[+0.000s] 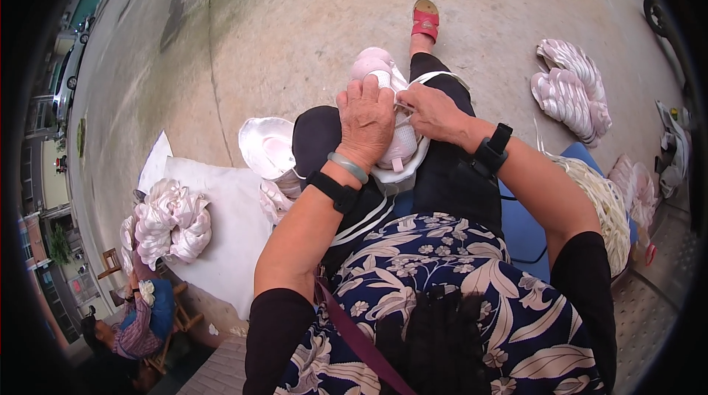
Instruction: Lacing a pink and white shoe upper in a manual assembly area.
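Left hand (366, 118) is spread over the pink-and-white shoe (402, 140), curled fingers pinning it down on the lap, and right alongside comes the right hand (437, 111), thumb and finger narrowed at the shoe's edge, seemingly pinching a white lace (440, 75)! Good work here, I'd judge, means a firm left palm, short even pulls from the right, and no twist in the lace, which trails over the right knee and could snag. Now the edges: the shoe sits between the thighs, so a slack left hand might let it slip off. Beside the left knee, a round white piece (267, 146) crowds that flank; near the right elbow, pale strips (605, 207) hem it in. Forward, over the concrete floor (295, 26), looks the roomiest way to draw!
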`<state>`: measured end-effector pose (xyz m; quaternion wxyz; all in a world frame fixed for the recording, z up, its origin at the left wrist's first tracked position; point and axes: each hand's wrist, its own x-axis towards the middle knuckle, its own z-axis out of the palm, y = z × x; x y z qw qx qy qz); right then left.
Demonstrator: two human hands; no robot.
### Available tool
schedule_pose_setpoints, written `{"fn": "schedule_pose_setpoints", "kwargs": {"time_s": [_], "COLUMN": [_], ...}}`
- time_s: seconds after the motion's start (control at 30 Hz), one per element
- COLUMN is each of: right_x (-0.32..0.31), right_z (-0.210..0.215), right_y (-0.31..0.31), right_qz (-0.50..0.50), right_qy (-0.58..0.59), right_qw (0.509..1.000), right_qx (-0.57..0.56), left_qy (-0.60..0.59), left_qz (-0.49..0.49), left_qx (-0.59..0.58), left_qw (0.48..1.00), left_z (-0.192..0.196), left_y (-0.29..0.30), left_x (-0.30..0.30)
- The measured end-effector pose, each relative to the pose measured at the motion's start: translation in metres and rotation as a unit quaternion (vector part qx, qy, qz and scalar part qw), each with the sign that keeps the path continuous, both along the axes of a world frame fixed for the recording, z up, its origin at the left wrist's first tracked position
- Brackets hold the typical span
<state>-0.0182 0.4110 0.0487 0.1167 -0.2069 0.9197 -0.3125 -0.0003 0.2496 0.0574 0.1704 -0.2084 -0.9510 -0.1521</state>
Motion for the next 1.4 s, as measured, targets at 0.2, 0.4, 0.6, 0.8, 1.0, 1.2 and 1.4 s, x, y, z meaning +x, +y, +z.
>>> {"fn": "schedule_pose_setpoints", "kwargs": {"time_s": [0.2, 0.4, 0.6, 0.8, 1.0, 1.2, 1.4], "right_x": [-0.018, -0.018, 0.010, 0.026, 0.036, 0.005, -0.021], "right_z": [-0.017, -0.024, -0.003, -0.009, 0.007, -0.001, 0.006], "right_y": [0.005, 0.009, 0.009, 0.017, 0.008, 0.021, 0.004], "right_qz": [0.047, 0.050, -0.075, -0.130, -0.117, -0.228, -0.280], "right_qy": [-0.069, -0.069, -0.126, -0.068, -0.085, -0.310, -0.380], "right_qw": [0.993, 0.986, 0.972, 0.974, 0.967, 0.881, 0.858], "right_qx": [-0.079, -0.143, -0.181, -0.171, -0.211, -0.274, -0.201], "left_qy": [0.042, 0.014, -0.047, -0.037, -0.016, -0.078, -0.071], "left_qz": [-0.141, -0.143, -0.121, 0.106, 0.475, 0.419, 0.184], "left_qx": [-0.154, -0.170, -0.151, -0.018, -0.161, 0.622, 0.784], "left_qw": [0.977, 0.975, 0.980, 0.994, 0.865, 0.657, 0.589], "left_z": [0.002, -0.007, 0.005, 0.028, 0.023, 0.068, 0.114], "left_y": [0.005, 0.015, 0.005, -0.119, -0.375, -0.320, -0.319], "left_x": [-0.005, -0.010, 0.012, 0.088, 0.218, 0.185, 0.147]}}
